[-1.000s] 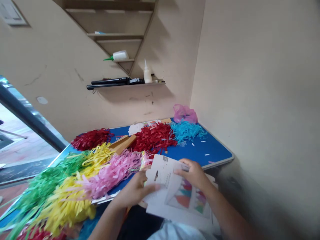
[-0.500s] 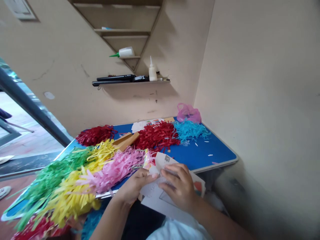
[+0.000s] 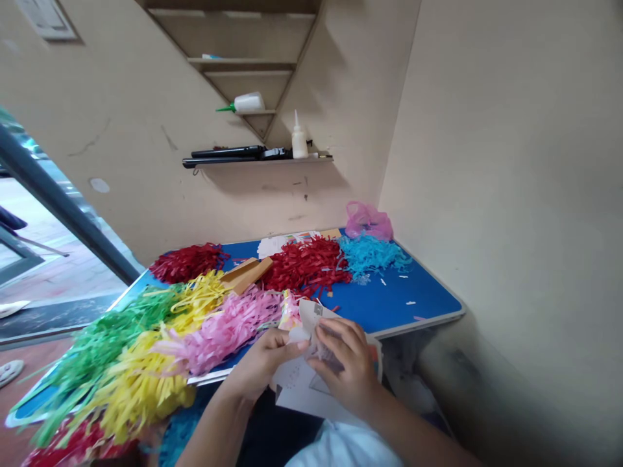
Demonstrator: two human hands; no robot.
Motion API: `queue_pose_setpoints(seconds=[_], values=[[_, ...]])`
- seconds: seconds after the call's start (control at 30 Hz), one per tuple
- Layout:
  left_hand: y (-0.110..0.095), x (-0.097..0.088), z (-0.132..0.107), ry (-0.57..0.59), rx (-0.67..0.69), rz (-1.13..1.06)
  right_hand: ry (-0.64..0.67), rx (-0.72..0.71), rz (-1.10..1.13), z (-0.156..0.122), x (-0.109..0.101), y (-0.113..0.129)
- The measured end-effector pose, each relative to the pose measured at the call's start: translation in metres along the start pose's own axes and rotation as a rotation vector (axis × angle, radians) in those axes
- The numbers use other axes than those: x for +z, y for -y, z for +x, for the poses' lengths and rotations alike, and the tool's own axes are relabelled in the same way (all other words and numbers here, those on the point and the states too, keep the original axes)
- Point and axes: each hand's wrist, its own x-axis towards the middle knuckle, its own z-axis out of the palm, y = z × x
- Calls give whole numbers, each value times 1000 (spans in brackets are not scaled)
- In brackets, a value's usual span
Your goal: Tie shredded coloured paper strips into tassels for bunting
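Just off the near edge of a blue table [image 3: 384,303], someone's sitting with a printed white card [image 3: 298,383] held up over their lap, and both hands are busy with it. Left hand [image 3: 267,358] has it pinched at the left side: thumb [image 3: 293,351] laid flat across the front and pointing inward, the other fingers curled up tight and partly tucked behind, so basically no gap there. Right hand [image 3: 348,366] comes across the front of the card from the other side, back of the hand up, fingers bent and only slightly parted, tips near the left thumb. They're touching the upper part, where the card bends up, but from where I'm standing I can't tell if they're pinching it or just pressing. Bit of orange-red print peeks out past the knuckles on the right. Right behind the hands there's a small colourful packet [image 3: 288,310], then a big heap of fringe: pink bundle [image 3: 228,327] nearest the left hand, yellow bundle [image 3: 146,383] and green bundle [image 3: 129,331] spilling off to the left, red bundle [image 3: 311,263] further back, and a light blue bundle [image 3: 374,251] beside a pink plastic bag [image 3: 372,222] in the corner.
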Motion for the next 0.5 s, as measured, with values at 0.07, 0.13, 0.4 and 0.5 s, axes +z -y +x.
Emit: queue_pose_setpoints(seconds=[0.07,0.13,0.4,0.5], values=[[0,1,1,19,-8,-8,-38,1,24,0,2,1],[0,5,2,30,-1,-18,-80,-4,48,0,1,4],[-28,4,-25,78,208,274,10,243,430,-4,-72,-20],[-53,-2,-42,124,434,595,163,337,388,6,-83,-38]])
